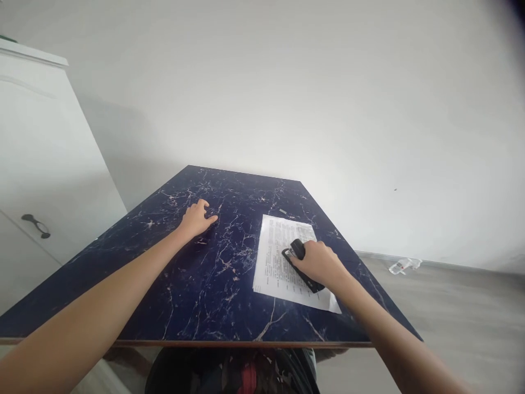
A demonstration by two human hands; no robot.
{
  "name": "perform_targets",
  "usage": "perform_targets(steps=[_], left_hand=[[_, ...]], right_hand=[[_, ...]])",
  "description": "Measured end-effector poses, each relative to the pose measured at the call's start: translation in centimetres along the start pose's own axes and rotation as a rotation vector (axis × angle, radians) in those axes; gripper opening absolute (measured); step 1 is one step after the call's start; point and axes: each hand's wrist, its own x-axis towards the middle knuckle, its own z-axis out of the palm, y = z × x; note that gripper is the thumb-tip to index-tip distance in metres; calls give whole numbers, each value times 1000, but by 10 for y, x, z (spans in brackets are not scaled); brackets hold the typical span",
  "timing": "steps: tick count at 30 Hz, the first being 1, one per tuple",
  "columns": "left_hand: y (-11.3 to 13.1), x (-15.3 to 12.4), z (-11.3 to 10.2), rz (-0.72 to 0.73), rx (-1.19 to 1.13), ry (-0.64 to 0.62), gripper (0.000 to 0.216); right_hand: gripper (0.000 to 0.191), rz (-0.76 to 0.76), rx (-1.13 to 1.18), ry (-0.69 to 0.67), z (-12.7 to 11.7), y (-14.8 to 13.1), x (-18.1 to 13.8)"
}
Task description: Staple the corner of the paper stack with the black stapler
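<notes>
- While the right hand (322, 264) has its fingers wrapped around a black stapler (310, 281) (it is over the printed paper (276, 260)), the left hand (197, 220) has spread fingers.
- The paper lies on the blue worktop (223, 273).
- A small grey strip (283, 211) sits just past it.

A dark blue, white-veined table (229, 306) carries printed paper (276, 273) and a small grey piece (283, 211).

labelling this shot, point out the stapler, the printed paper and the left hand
Stapler (309, 280), head view: black lower part.
Printed paper (275, 257), head view: printed text.
Left hand (194, 220), head view: back of hand.
</notes>
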Motion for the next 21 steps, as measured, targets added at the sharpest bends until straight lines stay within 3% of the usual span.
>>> perform_targets(steps=[3, 6, 9, 11, 14, 17, 21], left_hand=[[-1, 0, -2, -16, -50, 11, 54], [-2, 4, -5, -42, -123, 63, 47], [-8, 9, -10, -77, -210, 156, 32], [-15, 13, -13, -103, -259, 221, 21], [-28, 19, -16, -142, -338, 282, 8], [-41, 25, -20, -156, -393, 316, 3], [-58, 35, -29, -201, -484, 396, 6]], right_hand=[[51, -2, 47, -44, -10, 17, 2], [62, -169, 188, -117, -30, 28, 25], [71, -239, 244, 57, -35, 34, 68], [74, -308, 170, 163, -23, 34, 98], [94, -355, 35, 26, 9, 26, 133], [92, -280, -40, 0, 33, 12, 149], [94, -271, -70, -23, 37, -12, 155]])
